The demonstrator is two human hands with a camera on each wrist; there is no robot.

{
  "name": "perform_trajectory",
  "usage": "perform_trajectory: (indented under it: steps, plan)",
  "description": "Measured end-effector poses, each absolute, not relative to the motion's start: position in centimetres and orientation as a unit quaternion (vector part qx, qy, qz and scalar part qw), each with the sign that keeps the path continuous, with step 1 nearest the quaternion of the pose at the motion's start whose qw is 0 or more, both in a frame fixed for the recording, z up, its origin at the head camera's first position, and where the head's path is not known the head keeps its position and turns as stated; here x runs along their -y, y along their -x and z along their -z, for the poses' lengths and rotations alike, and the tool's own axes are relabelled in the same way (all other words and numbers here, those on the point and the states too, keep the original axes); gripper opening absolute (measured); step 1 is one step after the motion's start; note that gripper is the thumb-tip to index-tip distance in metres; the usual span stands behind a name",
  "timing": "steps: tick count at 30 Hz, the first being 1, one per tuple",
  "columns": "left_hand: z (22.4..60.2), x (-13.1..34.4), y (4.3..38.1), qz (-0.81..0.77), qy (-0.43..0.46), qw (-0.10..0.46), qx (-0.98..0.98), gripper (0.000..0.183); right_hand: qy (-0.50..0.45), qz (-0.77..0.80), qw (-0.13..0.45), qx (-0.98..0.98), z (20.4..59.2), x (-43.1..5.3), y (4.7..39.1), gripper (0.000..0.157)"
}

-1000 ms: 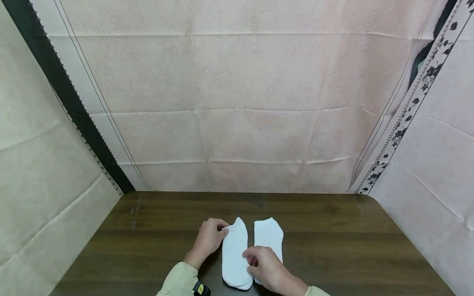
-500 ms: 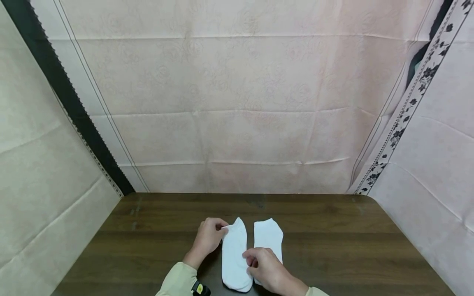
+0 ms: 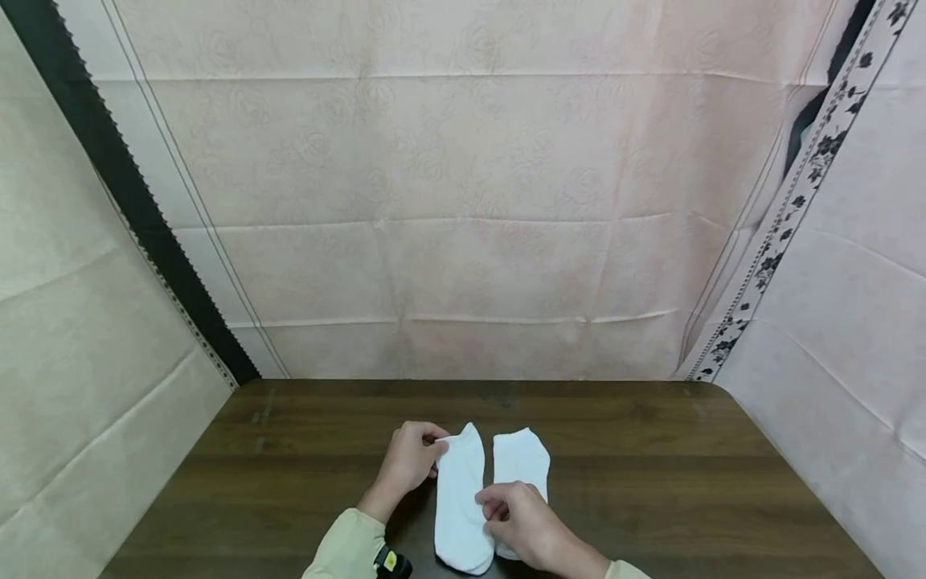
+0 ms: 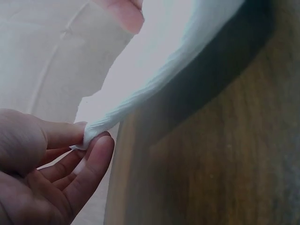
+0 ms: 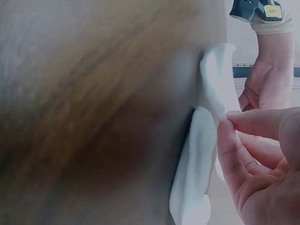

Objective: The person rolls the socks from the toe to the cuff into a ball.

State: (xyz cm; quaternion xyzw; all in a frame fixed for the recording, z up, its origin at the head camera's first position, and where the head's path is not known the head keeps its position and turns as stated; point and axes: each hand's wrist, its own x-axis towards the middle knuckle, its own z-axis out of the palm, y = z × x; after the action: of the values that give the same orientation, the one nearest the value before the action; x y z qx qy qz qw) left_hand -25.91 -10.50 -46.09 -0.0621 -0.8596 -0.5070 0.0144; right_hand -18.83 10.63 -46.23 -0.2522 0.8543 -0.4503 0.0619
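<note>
Two white ankle socks lie side by side in the head view, toes toward the person. My left hand (image 3: 407, 465) pinches the upper left corner of the left sock (image 3: 460, 503) between thumb and fingers. On that sock's right edge, the thumb and forefinger of my right hand (image 3: 526, 524) pinch the fabric. The left wrist view shows the held sock (image 4: 154, 61) raised off the tabletop, with a dark shadow beneath it. The second sock (image 3: 521, 460) rests on the table, its middle partly covered by my right hand.
The brown wood-grain table (image 3: 637, 458) extends to both sides of the socks. A pale patterned cloth (image 3: 463, 193) hangs behind it, and further cloth panels (image 3: 832, 386) flank it. A black wrist device (image 3: 393, 563) with a yellow label sits on the left sleeve.
The left sock's upper end has shifted slightly right and up with my left hand. Both hands keep their pinches. The head view has tilted slightly; the second sock stays beside the first.
</note>
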Motion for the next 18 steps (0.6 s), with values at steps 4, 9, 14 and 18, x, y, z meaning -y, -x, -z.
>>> perform_trajectory:
  steps: [4,9,14,18]
  plan:
    - [45.8,10.3,25.9,0.511,0.062,0.011,0.857,0.011,0.246,0.463,0.066,-0.849,45.9,-10.9,18.8,0.026]
    - [45.5,10.2,25.9,0.523,0.071,0.007,0.849,0.010,0.235,0.473,0.082,-0.845,45.5,-11.1,18.7,0.024]
    - [45.6,10.0,26.0,0.533,0.081,0.007,0.842,0.010,0.242,0.473,0.077,-0.844,45.2,-11.4,18.5,0.024]
    - [45.4,9.7,26.1,0.537,0.086,0.006,0.839,0.009,0.251,0.467,0.062,-0.845,44.9,-11.6,18.3,0.024]
